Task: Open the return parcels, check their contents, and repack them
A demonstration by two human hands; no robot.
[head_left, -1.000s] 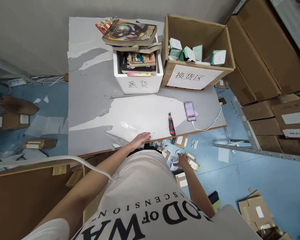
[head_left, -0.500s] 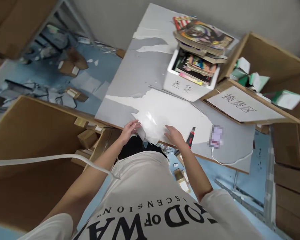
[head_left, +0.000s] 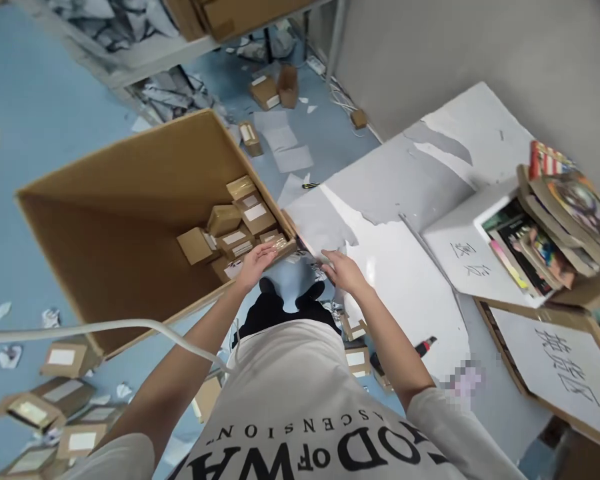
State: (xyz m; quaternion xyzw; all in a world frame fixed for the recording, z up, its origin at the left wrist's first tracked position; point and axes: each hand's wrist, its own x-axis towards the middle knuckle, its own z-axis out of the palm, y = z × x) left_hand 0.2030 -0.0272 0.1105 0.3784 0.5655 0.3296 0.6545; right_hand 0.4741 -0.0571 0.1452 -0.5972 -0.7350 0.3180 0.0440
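Observation:
My left hand [head_left: 257, 265] is over the near rim of a large cardboard carton [head_left: 145, 193], its fingers stretched out and nothing visible in them. Several small brown parcels [head_left: 243, 238] with white labels lie in the carton's right corner, just beyond the fingertips. My right hand [head_left: 344, 271] is at the near edge of the grey table [head_left: 380, 190], fingers apart and holding nothing visible. A white sheet-like surface [head_left: 405, 287] covers part of the tabletop beside it. The red and black box cutter [head_left: 425, 346] lies to the right of my right forearm.
A white bin [head_left: 460, 247] of books and a carton with a handwritten sign [head_left: 550, 373] stand on the table's right. A pixelated purple item [head_left: 465, 380] lies near the cutter. Opened boxes [head_left: 47, 400] and paper scraps litter the blue floor. A white cable [head_left: 105, 327] crosses the left.
The view has swung left, toward the large carton. The shiny clear plastic between my hands is no longer seen there. My left hand is now over the carton's rim; my right remains at the table edge.

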